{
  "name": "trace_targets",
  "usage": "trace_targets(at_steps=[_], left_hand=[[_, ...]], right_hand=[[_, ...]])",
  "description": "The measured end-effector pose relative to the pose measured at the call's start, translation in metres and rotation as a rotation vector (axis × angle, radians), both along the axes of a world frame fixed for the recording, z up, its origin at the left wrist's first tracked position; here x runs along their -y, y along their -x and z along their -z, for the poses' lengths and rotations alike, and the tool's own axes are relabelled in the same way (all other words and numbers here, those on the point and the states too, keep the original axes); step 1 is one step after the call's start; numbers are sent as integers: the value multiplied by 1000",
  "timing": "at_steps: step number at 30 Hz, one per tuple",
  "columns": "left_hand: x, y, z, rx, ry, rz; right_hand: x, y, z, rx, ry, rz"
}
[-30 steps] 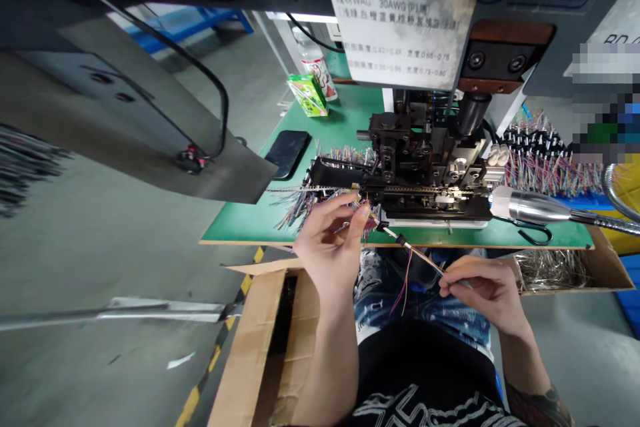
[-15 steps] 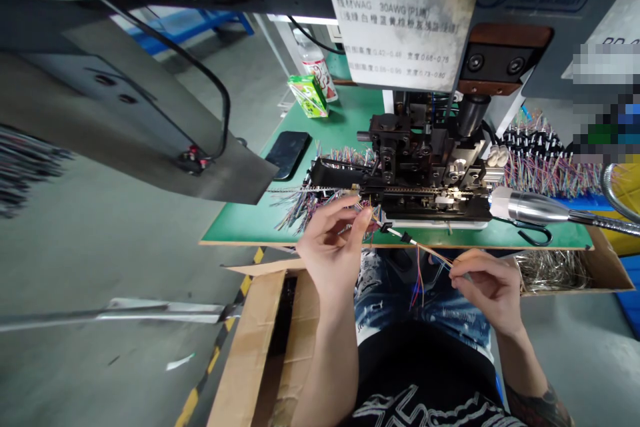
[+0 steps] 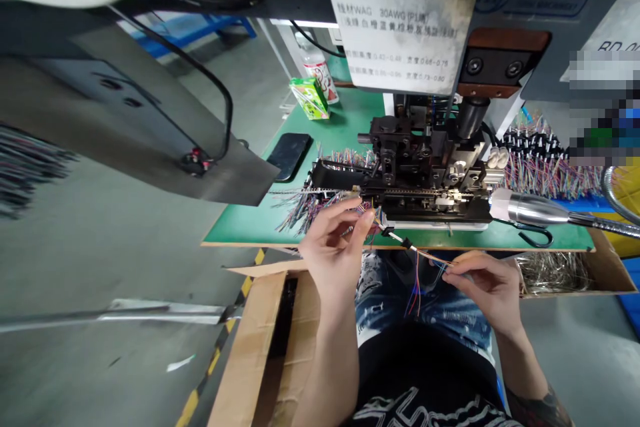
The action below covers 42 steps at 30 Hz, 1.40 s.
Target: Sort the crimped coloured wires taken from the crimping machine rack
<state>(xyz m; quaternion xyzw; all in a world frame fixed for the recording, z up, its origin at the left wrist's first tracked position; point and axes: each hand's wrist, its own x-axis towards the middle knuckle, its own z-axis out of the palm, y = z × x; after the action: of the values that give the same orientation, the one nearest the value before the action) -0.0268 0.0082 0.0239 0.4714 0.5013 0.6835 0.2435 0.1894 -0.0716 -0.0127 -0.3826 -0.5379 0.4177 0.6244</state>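
Head view: wire harness (image 3: 395,237) is strung between the two hands, in front of the black crimping press (image 3: 410,153) and across the near edge of the green table (image 3: 240,232). Long axis is oblique: one end up and to the left, close to the press, the other lower, right and nearer the body.

Left hand (image 3: 335,247): thumb and fingers pinched narrow on the upper-left wires; harness extends right and toward the body from this grip. Right hand (image 3: 487,287): fingertips closed on wires of the lower-right end; harness runs left and away from the body. Exact wire count in either pinch cannot be told.

White sleeve with its black clips lies nearer the left hand, which is also the hand nearer the press. Some loose wires (image 3: 417,283) hang from the harness between the hands, touching neither. Middle span looks nearly straight; judged lightly held, tension uncertain.
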Motion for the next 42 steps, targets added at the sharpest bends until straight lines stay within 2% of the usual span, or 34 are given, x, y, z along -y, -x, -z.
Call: trace_targets(at_steps=[3, 10, 20, 29, 42], left_hand=[[2, -2, -1, 71, -14, 64], [10, -9, -4, 226, 22, 316], [13, -18, -3, 265, 119, 451], [13, -20, -11, 258, 102, 455], [16, -25, -7, 178, 60, 338]], right_hand=[[3, 1, 6, -23, 77, -14], [22, 1, 24, -114, 347, -52], [35, 3, 35, -127, 393, -91], [37, 3, 23, -219, 485, -138], [37, 3, 31, -193, 427, -133]])
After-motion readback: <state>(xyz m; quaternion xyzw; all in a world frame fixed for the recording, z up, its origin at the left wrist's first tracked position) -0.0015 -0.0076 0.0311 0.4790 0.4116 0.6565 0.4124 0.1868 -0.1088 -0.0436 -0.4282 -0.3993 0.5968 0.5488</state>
